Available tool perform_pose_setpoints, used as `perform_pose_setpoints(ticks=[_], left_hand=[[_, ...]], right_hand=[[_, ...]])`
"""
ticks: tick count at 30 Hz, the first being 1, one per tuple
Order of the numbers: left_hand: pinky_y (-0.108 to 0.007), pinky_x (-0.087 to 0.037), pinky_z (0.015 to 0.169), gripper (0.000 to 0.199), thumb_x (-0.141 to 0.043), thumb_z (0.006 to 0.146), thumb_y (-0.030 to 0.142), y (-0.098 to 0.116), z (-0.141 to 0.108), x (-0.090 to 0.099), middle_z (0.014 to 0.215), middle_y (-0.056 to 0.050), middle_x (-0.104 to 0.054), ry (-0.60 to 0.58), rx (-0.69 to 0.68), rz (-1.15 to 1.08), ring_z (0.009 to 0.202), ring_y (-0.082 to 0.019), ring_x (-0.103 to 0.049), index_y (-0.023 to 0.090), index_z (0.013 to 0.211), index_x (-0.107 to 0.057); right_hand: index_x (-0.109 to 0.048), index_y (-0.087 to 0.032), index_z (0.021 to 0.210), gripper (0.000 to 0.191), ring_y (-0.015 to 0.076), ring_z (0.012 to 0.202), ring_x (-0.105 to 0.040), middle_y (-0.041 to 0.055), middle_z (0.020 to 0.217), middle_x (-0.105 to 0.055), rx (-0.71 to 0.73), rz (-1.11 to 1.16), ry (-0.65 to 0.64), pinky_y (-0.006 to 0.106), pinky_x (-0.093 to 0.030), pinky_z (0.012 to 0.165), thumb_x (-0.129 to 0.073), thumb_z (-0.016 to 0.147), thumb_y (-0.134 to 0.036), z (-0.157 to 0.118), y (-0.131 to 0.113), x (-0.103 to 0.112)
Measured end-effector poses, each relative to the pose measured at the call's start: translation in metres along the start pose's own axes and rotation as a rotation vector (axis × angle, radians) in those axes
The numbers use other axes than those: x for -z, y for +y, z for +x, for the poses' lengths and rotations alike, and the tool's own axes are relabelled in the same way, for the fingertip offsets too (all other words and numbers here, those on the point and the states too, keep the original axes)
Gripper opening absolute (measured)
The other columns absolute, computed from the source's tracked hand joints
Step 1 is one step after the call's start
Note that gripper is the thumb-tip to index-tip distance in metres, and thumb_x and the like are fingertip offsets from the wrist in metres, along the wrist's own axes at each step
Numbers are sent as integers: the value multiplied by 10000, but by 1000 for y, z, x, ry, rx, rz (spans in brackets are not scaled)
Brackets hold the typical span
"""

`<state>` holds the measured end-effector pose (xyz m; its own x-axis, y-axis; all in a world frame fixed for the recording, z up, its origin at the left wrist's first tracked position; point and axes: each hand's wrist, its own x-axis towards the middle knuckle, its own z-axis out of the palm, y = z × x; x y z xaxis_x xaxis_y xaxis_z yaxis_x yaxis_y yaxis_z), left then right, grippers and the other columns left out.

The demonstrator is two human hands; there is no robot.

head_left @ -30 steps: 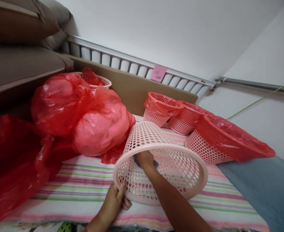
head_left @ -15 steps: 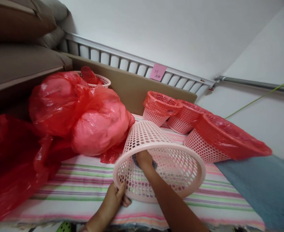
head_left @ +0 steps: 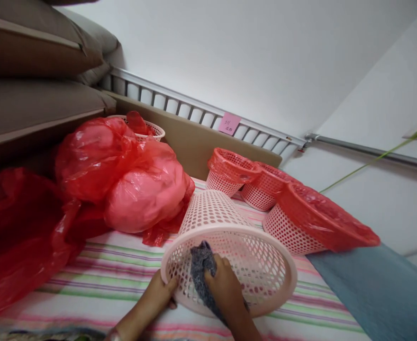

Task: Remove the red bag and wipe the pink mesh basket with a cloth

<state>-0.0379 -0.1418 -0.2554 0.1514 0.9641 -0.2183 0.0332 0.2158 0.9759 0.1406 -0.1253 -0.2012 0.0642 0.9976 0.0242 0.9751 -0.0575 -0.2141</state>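
A pale pink perforated plastic basket [head_left: 213, 208] lies on its side on a striped sheet [head_left: 123, 265], its mouth towards me. My left hand [head_left: 160, 291] grips the rim at the lower left, thumb on the inner side. My right hand [head_left: 226, 286] is at the basket's mouth, closed around a dark grey cloth [head_left: 202, 270]. Part of the cloth sticks up past the fingers inside the basket, and some hangs below the hand.
Red plastic bags with pink contents [head_left: 144, 194] lie left of the basket. Several pink baskets lined with red bags [head_left: 297, 227] stand at the right, near a blue cloth [head_left: 350, 289]. Grey-brown cushions [head_left: 34, 104] are stacked at upper left. A pink note [head_left: 229, 123] hangs on the railing behind.
My right hand has drawn back from deep inside the basket towards its mouth, bringing the grey cloth along. My left hand stays on the rim. The view has shifted slightly.
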Motion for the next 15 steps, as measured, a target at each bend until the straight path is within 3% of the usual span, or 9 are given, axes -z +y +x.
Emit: perform_pose_setpoints(ticks=[4, 8, 11, 15], left_hand=[[-177, -424, 311, 617, -526, 770, 515, -12, 9, -22, 805, -89, -698, -1, 34, -100, 355, -94, -559, 105, 1228, -470], [-149, -401, 289, 578, -551, 768, 495, -11, 12, -24, 782, -75, -692, 15, 76, -90, 330, -76, -543, 118, 1202, -496], [-151, -400, 284, 550, -536, 778, 497, -12, 12, -22, 861, -112, -692, 19, 100, -86, 333, -85, -567, 105, 1163, -514], [-161, -423, 298, 530, -519, 798, 515, -11, 11, -23, 917, -129, -678, -11, 83, -88, 414, -112, -613, 103, 1130, -536]], right_hand=[[-378, -217, 1386, 663, 237, 1322, -329, 94, 1455, -315, 201, 103, 35, 322, -332, 1032, -524, 739, -217, 0, -5, -16], [-520, -226, 1272, 559, 220, 1165, -494, 84, 1237, -537, 212, 94, -1, 297, -372, 987, -481, 721, -142, 5, -13, -34], [-566, -219, 1209, 519, 226, 1036, -569, 79, 1099, -611, 154, 30, -1, 293, -417, 909, -491, 705, -118, 38, -15, -34], [-590, -187, 1179, 380, 256, 1124, -529, 107, 1155, -620, 37, -27, 49, 340, -389, 949, -442, 828, -186, 110, -14, -31]])
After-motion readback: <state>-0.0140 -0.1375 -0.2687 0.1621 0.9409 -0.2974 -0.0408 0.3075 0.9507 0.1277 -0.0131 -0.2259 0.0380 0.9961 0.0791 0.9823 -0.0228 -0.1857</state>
